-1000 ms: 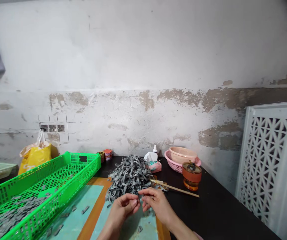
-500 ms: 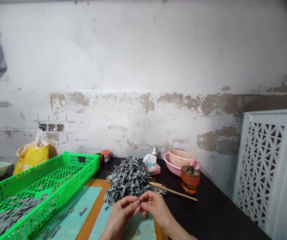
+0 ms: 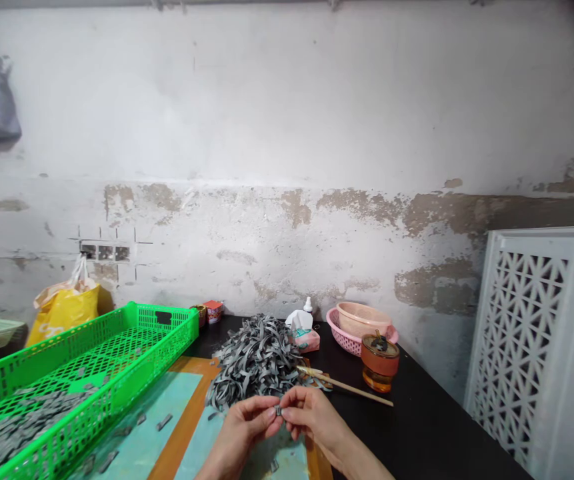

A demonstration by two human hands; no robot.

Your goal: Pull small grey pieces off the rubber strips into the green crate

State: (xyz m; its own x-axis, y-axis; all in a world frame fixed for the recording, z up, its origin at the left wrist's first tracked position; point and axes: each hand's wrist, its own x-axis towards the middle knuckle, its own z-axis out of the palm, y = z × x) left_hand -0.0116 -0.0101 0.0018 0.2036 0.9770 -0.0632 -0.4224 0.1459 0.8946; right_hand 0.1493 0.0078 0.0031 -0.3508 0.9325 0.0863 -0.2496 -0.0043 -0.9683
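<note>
1. The person's left hand (image 3: 239,437) and right hand (image 3: 317,420) are held close together above the board, and their fingertips meet in the middle.
2. Both hands are closed in a pinch. Together they grip one small grey piece (image 3: 278,411) between thumbs and fingers, just above the board. It is too small for me to tell its exact shape. Probably two hands hold it because it is so small.
3. Just behind the hands lies a loose pile of grey strips (image 3: 254,363), at the far edge of a teal board (image 3: 141,427). I think it is placed there so that the strips are in easy reach.
4. On the left, a green plastic tray (image 3: 117,393) holds many short grey pieces (image 3: 21,430). It stands beside the board, perhaps so pieces need only a short move.
5. On the black table (image 3: 417,420), a thin wooden stick (image 3: 351,390) lies right of the pile. An amber jar (image 3: 380,363) and a pink basket (image 3: 351,341) stand farther back, which seems to leave room for the hands.
</note>
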